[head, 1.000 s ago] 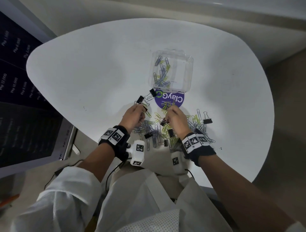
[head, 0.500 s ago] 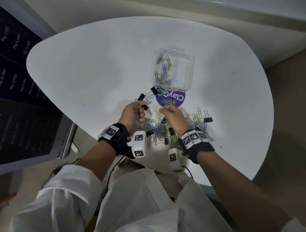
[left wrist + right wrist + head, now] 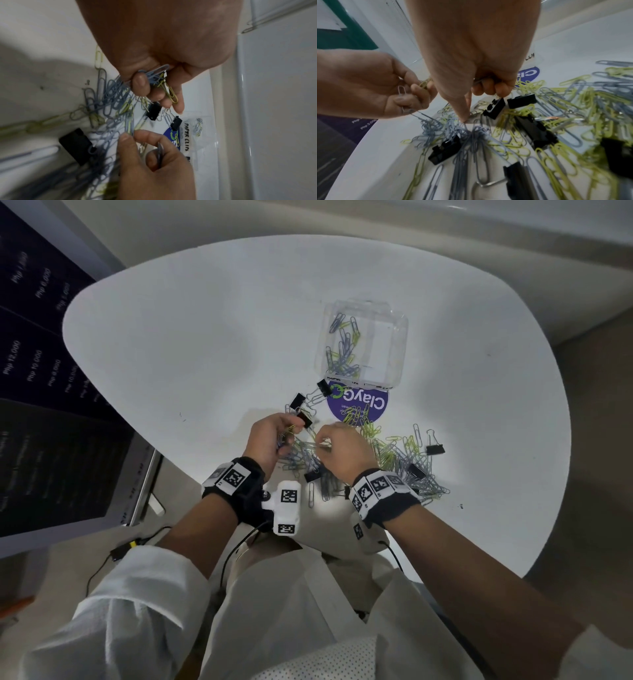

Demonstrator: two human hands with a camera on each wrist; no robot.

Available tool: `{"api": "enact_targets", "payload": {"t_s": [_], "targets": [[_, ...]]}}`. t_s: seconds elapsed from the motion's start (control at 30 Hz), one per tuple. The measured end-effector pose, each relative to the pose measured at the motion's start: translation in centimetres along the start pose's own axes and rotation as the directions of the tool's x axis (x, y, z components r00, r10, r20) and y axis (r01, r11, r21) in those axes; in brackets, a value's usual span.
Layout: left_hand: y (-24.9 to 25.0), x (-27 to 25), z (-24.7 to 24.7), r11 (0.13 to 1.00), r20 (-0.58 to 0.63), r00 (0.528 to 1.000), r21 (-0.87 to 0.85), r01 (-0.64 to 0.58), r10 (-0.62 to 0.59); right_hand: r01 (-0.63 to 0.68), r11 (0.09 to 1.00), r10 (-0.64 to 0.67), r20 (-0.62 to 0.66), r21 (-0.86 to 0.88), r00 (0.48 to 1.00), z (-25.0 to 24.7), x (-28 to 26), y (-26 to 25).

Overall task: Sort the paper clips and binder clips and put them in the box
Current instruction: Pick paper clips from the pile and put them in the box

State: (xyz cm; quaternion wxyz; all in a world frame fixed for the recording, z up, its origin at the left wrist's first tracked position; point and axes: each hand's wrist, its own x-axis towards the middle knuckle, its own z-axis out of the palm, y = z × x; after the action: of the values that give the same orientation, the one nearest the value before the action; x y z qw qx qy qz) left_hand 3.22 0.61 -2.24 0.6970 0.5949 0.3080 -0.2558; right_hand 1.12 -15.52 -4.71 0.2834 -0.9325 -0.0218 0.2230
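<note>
A clear plastic box [image 3: 394,337] on the white table holds several grey and yellow paper clips [image 3: 342,350]. A mixed pile of paper clips [image 3: 400,457] and black binder clips [image 3: 435,449] lies in front of it. My left hand [image 3: 291,433] is raised just over the pile's left end and grips a bunch of grey and yellow paper clips [image 3: 159,77]. My right hand [image 3: 322,441] is close beside it, pinching a grey paper clip [image 3: 128,129] from the pile between thumb and forefinger. Its other fingers [image 3: 489,88] curl round more clips.
A purple round label [image 3: 359,405] lies under the box's near edge, with two binder clips [image 3: 297,400] to its left. The table's near edge [image 3: 191,474] runs just under my wrists. A dark screen [image 3: 51,405] stands to the left.
Both hands have lifted slightly from the pile. My right hand has shifted left, closer to the left hand, which holds its bunch of clips higher.
</note>
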Motion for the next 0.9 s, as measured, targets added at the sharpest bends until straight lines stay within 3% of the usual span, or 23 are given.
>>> {"api": "enact_targets", "payload": {"t_s": [0.13, 0.27, 0.37, 0.43, 0.53, 0.63, 0.77, 0.83, 0.9], "targets": [[0.0, 0.2, -0.7, 0.976, -0.03, 0.997, 0.209, -0.064, 0.072, 0.01, 1.0, -0.01, -0.02, -0.023, 1.0, 0.0, -0.2, -0.1], [-0.5, 0.3, -0.9, 0.855, -0.019, 0.986, 0.502, -0.134, 0.165, -0.04, 0.985, 0.038, 0.015, 0.165, 0.999, -0.1, -0.7, 0.6], [-1.3, 0.5, -0.8, 0.679, 0.102, 0.966, 0.694, -0.239, 0.237, -0.15, 0.907, 0.138, 0.061, 0.393, 0.989, -0.5, -1.3, 0.9], [-1.6, 0.7, -0.8, 0.5, 0.25, 0.924, 0.783, -0.369, 0.29, -0.214, 0.853, 0.196, 0.087, 0.476, 0.977, -0.9, -1.6, 1.1], [-2.1, 1.1, -0.9, 0.28, 0.409, 0.882, 0.84, -0.464, 0.234, -0.299, 0.741, 0.277, 0.132, 0.601, 0.952, -1.2, -1.6, 1.6], [-2.3, 1.0, -0.7, 0.217, 0.411, 0.894, 0.87, -0.443, 0.177, -0.357, 0.585, 0.343, 0.177, 0.728, 0.923, -1.6, -1.3, 1.8], [-2.5, 0.7, -0.2, 0.073, 0.49, 0.854, 0.858, -0.508, 0.175, -0.376, 0.421, 0.358, 0.229, 0.825, 0.905, -2.7, -0.9, 1.7], [-2.3, 0.9, -0.2, 0.089, 0.485, 0.858, 0.859, -0.504, 0.171, -0.357, 0.391, 0.358, 0.217, 0.848, 0.908, -3.4, -0.6, 1.7], [-1.6, 0.9, 0.0, 0.17, 0.457, 0.872, 0.858, -0.484, 0.175, -0.326, 0.384, 0.375, 0.176, 0.864, 0.91, -4.3, 0.0, 1.5]]}}
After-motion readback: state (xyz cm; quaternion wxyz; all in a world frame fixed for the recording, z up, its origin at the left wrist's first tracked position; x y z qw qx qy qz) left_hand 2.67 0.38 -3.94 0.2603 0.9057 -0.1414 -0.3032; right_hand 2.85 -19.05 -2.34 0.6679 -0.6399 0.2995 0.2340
